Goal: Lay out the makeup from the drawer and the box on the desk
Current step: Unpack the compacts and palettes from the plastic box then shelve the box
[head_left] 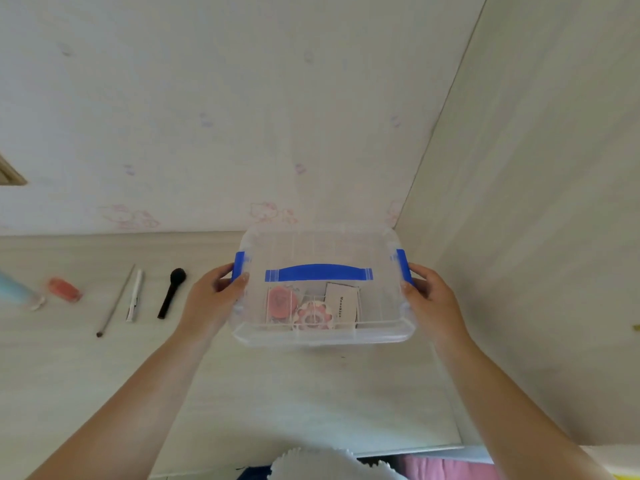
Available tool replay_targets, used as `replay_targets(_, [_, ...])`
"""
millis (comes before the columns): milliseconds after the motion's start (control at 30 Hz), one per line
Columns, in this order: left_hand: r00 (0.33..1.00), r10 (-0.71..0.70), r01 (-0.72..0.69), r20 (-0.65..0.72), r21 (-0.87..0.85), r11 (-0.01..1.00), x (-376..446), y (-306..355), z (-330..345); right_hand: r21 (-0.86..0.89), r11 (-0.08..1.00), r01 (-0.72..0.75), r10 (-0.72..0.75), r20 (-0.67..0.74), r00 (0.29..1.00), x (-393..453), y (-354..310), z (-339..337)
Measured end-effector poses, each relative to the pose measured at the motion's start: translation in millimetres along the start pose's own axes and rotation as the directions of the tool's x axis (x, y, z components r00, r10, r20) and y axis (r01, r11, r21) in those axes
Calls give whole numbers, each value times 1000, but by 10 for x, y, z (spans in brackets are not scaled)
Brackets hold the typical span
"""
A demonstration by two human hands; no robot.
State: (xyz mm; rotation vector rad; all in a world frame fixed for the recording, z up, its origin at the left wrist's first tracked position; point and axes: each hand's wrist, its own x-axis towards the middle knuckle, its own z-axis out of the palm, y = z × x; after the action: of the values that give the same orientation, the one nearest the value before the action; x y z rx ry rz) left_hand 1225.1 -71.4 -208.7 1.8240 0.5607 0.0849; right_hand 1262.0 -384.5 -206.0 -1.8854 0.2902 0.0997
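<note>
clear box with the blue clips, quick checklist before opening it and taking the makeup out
1. Both hands on the clear box: ok, left hand and right hand grip its ends.
2. Blue clips released: cannot tell.
3. Lid off: not ok, handle on top.
4. Makeup inside: ok, pink compacts show through.
5. Box resting on desk: cannot tell.
6. Earlier items laid out: ok, black brush at left.

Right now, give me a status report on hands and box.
Left hand and right hand grip the blue latches. Clear box on desk, lid shut, makeup inside. Nothing in the way.
</note>
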Motion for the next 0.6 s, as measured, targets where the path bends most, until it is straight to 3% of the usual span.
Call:
replay_targets(200, [998,4,-4,-57,-2,1000,58,-82,43,-128,992,-10,6,-33,999,33,10,-1])
replay_targets(367, [988,29,-14,-150,97,995,31,-102,74,-297,955,8,-34,-85,996,8,19,-37])
replay_targets(600, [983,45,-11,-179,181,983,22,-105,70,-569,816,102,-164,-58,985,-30,-38,-24])
